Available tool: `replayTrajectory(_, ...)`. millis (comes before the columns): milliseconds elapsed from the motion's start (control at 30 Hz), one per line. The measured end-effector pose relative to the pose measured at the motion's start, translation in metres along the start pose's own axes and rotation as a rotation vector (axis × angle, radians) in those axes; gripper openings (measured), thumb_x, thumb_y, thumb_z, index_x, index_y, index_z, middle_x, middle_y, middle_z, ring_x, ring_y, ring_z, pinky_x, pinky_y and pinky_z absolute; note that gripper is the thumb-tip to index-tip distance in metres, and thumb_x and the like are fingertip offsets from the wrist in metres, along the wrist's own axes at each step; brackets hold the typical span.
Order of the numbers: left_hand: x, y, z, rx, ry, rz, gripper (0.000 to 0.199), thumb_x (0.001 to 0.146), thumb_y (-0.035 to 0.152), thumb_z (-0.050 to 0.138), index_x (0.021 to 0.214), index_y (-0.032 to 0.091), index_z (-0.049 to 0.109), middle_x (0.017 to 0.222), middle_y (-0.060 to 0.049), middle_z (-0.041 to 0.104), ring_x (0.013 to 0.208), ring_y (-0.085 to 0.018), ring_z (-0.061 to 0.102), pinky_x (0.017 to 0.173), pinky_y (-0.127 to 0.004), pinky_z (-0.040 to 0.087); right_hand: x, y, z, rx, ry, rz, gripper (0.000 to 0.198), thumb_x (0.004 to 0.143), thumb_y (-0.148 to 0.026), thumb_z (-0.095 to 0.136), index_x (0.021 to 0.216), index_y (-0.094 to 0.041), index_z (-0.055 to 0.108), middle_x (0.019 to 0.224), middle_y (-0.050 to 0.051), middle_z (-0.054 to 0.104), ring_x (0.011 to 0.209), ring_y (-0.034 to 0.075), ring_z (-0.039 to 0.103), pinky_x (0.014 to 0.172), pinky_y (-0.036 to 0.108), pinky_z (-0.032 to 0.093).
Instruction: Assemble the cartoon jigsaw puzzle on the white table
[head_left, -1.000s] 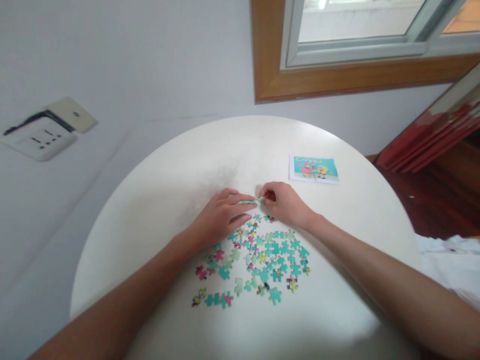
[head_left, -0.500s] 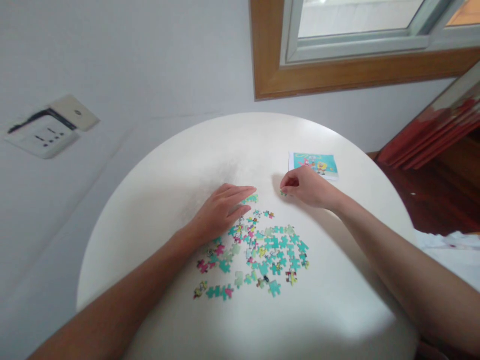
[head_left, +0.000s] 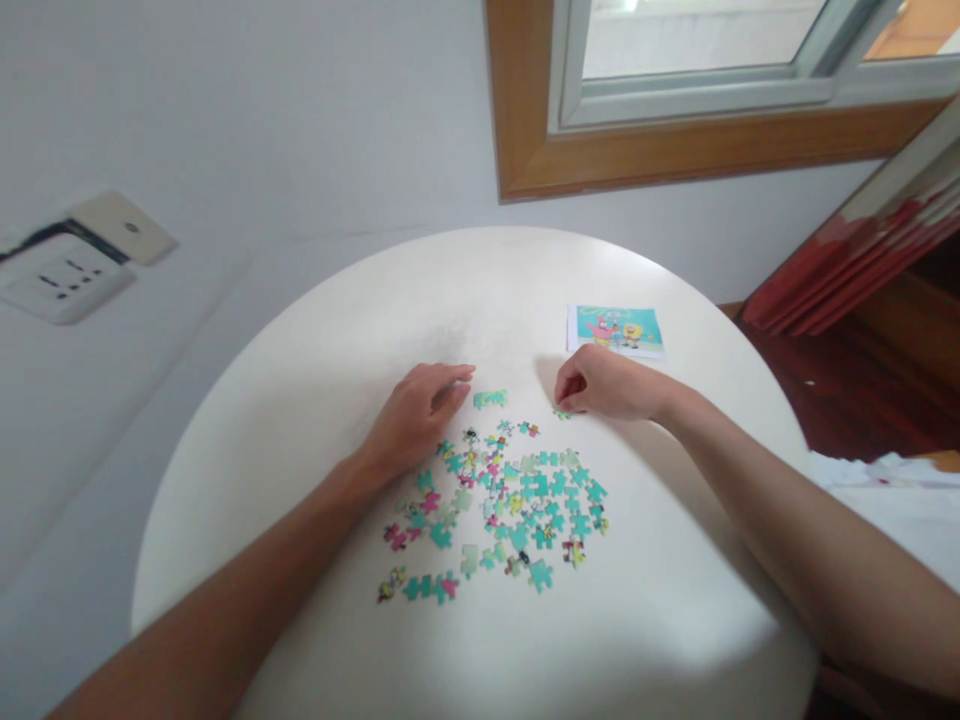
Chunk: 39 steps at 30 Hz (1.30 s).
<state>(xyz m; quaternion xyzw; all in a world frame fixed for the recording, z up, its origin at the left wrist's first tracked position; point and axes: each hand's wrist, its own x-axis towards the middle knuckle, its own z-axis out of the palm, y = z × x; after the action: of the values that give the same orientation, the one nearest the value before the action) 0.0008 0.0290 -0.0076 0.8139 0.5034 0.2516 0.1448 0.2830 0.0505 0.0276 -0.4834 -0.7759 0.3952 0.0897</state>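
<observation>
Several loose jigsaw pieces (head_left: 536,486), mostly turquoise with some pink, yellow and pale green, lie spread over the middle of the white table. My left hand (head_left: 427,405) rests at the upper left edge of the spread, fingers stretched out and holding nothing. Just right of its fingertips lies a short strip of joined jigsaw pieces (head_left: 490,399). My right hand (head_left: 600,382) is closed in a pinch on a small greenish jigsaw piece (head_left: 561,412) at the tabletop, partly hidden by the fingers. Behind that hand lies a picture card (head_left: 619,330) with cartoon figures on turquoise.
The round white table (head_left: 300,350) stands against a pale wall with a socket (head_left: 64,278) at left. A wood-framed window (head_left: 675,140) is above. A red curtain (head_left: 817,265) hangs at right, and white material (head_left: 877,500) lies beyond the table's right edge.
My left hand has drawn back leftward, uncovering the joined strip and some pieces. My right hand, with its piece, has come slightly nearer to me. The whole view has shifted a little.
</observation>
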Motion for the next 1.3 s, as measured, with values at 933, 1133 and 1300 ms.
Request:
replayTrajectory(933, 0.003, -0.009, 0.003, -0.515, 0.184, -0.25, 0.058, 0.099, 0.057, 0.031, 0.1, 0.014, 0.071, 0.09, -0.01, 0.073, 0.084, -0.018, 0.065, 0.078, -0.032, 0.049, 0.002, 0.016, 0.005, -0.109, -0.009, -0.014, 0.017, 0.076, -0.028, 0.059, 0.07, -0.018, 0.071, 0.061, 0.0, 0.064, 0.056, 0.012, 0.053, 0.056, 0.027, 0.036)
replayTrajectory(1133, 0.001, -0.008, 0.005, -0.468, 0.157, -0.236, 0.064, 0.099, 0.059, 0.028, 0.1, 0.013, 0.071, 0.087, -0.009, 0.073, 0.085, -0.018, 0.066, 0.083, -0.032, 0.05, 0.007, 0.013, 0.01, -0.151, 0.061, 0.061, 0.02, 0.079, -0.028, 0.056, 0.066, -0.019, 0.067, 0.056, 0.0, 0.062, 0.052, 0.012, 0.051, 0.055, 0.027, 0.036)
replayTrajectory(1300, 0.0, -0.009, 0.006, -0.473, 0.151, -0.238, 0.065, 0.1, 0.059, 0.026, 0.097, 0.013, 0.073, 0.087, -0.009, 0.074, 0.084, -0.018, 0.067, 0.082, -0.032, 0.051, 0.01, 0.01, 0.014, -0.15, 0.132, 0.102, 0.022, 0.08, -0.027, 0.052, 0.067, -0.018, 0.067, 0.055, 0.002, 0.063, 0.049, 0.013, 0.052, 0.053, 0.028, 0.037)
